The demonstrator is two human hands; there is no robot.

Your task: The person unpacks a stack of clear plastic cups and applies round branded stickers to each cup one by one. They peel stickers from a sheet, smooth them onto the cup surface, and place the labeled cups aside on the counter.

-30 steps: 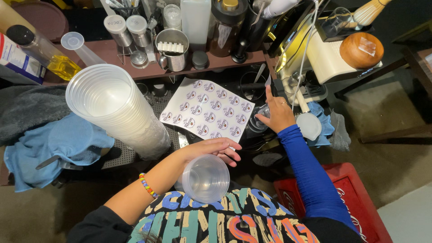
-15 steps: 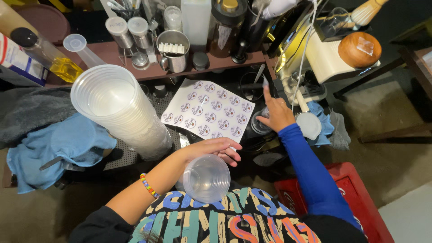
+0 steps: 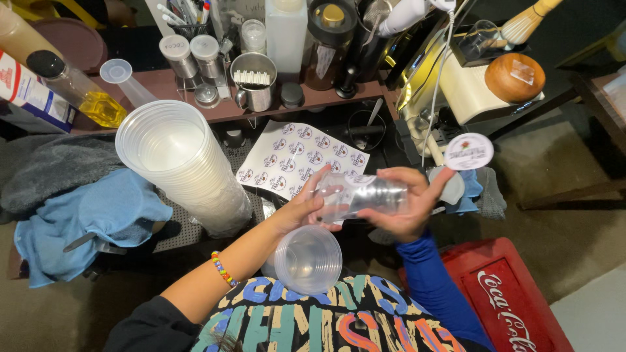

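Observation:
A clear plastic cup point(image 3: 365, 194) lies on its side in the air between both hands. My left hand point(image 3: 305, 207) grips its rim end. My right hand point(image 3: 409, 203), in a blue sleeve, holds its base end, and a round white sticker point(image 3: 468, 151) clings to one raised fingertip. Below the hands a short stack of clear cups point(image 3: 308, 259) rests against my body. A white sheet of round stickers point(image 3: 293, 155) lies on the counter just behind the held cup.
A tall slanted stack of clear cups point(image 3: 179, 160) stands at the left beside a blue cloth point(image 3: 91, 218). A shelf point(image 3: 215, 111) behind carries shakers, a metal cup and bottles. A red crate point(image 3: 508, 303) sits low right. A wooden bowl point(image 3: 515, 77) rests upper right.
My right hand has come back from the far right of the sticker sheet with a round sticker on a fingertip. A cup has been lifted off the short stack and both hands now hold it.

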